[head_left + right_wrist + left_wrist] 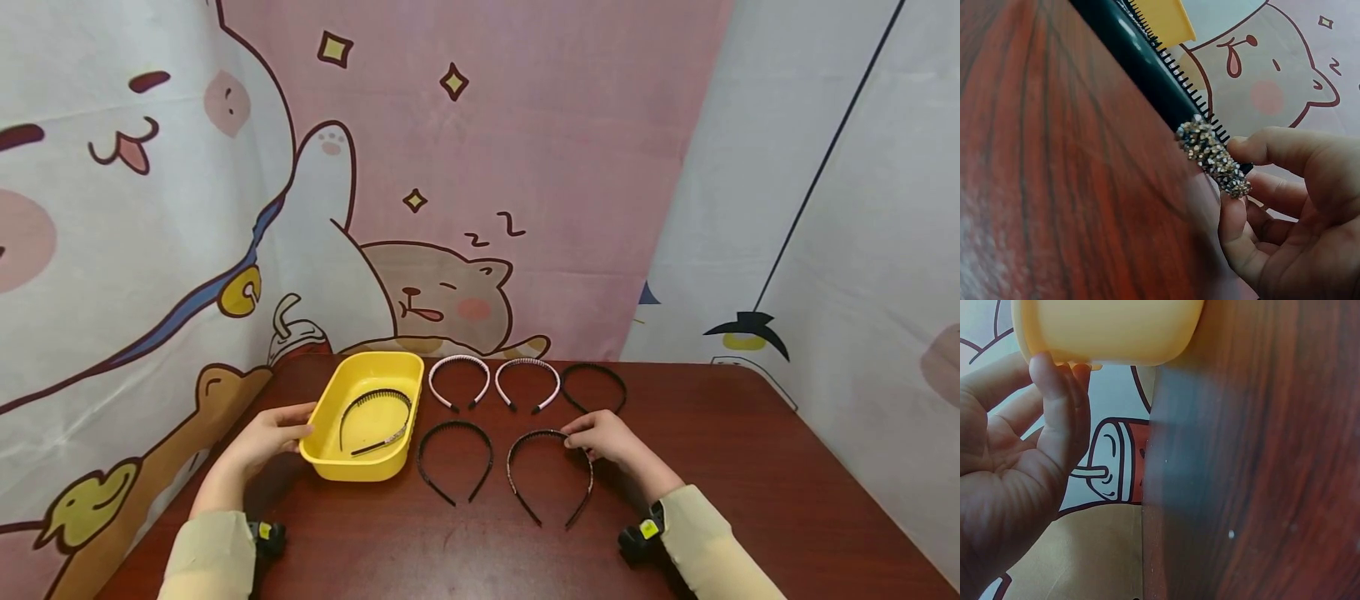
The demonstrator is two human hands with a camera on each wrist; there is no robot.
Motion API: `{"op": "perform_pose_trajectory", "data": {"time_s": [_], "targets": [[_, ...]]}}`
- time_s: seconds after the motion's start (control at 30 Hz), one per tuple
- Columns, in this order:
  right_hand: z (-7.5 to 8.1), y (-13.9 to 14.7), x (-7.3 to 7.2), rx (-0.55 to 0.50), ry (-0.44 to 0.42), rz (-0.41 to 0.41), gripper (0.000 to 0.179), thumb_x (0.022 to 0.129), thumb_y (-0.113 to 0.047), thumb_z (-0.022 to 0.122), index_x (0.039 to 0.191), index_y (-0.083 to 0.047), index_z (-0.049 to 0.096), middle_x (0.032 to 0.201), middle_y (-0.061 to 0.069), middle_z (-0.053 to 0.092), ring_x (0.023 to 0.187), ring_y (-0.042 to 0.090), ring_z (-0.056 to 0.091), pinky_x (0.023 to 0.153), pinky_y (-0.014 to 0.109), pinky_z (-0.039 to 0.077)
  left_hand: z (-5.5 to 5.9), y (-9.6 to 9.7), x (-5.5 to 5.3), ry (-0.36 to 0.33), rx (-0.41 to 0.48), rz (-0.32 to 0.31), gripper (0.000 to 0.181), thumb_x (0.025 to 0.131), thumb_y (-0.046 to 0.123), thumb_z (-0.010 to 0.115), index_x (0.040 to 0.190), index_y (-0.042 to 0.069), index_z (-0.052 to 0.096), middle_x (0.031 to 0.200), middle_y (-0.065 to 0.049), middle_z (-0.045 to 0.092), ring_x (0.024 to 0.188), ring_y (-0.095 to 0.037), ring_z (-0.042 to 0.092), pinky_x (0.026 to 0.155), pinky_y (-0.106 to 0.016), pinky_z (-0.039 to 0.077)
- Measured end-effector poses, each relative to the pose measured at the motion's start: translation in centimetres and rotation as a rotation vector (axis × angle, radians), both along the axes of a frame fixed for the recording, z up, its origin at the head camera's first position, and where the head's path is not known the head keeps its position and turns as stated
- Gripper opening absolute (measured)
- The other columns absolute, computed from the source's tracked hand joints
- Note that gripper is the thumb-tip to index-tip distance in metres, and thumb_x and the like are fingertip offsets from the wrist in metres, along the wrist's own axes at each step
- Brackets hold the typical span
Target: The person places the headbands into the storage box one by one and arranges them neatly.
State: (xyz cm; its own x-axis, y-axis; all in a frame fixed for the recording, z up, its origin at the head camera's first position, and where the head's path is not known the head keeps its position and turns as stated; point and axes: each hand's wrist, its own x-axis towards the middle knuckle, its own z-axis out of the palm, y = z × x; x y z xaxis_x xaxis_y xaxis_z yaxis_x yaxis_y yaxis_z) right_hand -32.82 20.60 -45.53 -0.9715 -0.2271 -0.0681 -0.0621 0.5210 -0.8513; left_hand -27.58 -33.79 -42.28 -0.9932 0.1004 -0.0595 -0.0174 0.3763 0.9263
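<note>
At the left of the head view, my left hand (262, 437) pinches the near-left rim of a yellow plastic basin (360, 472), thumb and fingers at its edge. Inside the basin lies a toothed headband (384, 391) with a sparkly end. My right hand (606, 437) pinches a dark toothed headband (512, 467) at the upper right of its arch. In the right wrist view, glittering stones (1210, 153) cover the part by my fingertips, and the dark band runs on past them. The open ends of this headband point toward me.
Left of the held headband lies another dark headband (454, 423). Behind them, two pale pink headbands (459, 358) and a black headband (592, 366) form a row along the back of the brown table (750, 500). A printed cloth (570, 167) hangs behind the table.
</note>
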Motion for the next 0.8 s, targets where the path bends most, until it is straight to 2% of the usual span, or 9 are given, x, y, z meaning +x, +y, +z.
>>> {"op": "perform_pose_trajectory", "data": {"time_s": [0.4, 0.53, 0.8], "targets": [[1.1, 0.2, -0.1, -0.052, -0.045, 0.052, 0.026, 0.084, -0.012, 0.072, 0.107, 0.001, 0.072, 0.083, 0.007, 0.063, 0.061, 0.015, 0.050, 0.056, 0.032, 0.049, 0.2, 0.0, 0.0, -0.005, -0.005, 0.004, 0.059, 0.094, 0.014, 0.063, 0.143, -0.008, 0.040, 0.128, -0.027, 0.055, 0.078, -0.020, 0.061, 0.072, -0.034, 0.054], [1.7, 0.1, -0.3, -0.084, -0.045, 0.070, 0.028, 0.084, -0.011, 0.071, 0.109, 0.003, 0.070, 0.084, 0.007, 0.064, 0.058, 0.014, 0.046, 0.056, 0.032, 0.048, 0.1, -0.2, 0.0, -0.002, -0.001, 0.000, 0.058, 0.094, 0.014, 0.063, 0.142, -0.009, 0.040, 0.129, -0.027, 0.054, 0.079, -0.020, 0.061, 0.071, -0.032, 0.054], [3.0, -0.1, -0.6, -0.087, -0.018, 0.060, 0.031, 0.082, -0.010, 0.073, 0.109, 0.004, 0.070, 0.084, 0.005, 0.066, 0.060, 0.015, 0.051, 0.057, 0.034, 0.049, -0.2, -0.1, -0.1, 0.011, 0.009, 0.000, 0.058, 0.094, 0.011, 0.063, 0.142, -0.010, 0.039, 0.130, -0.028, 0.053, 0.079, -0.018, 0.062, 0.069, -0.030, 0.054]]}}
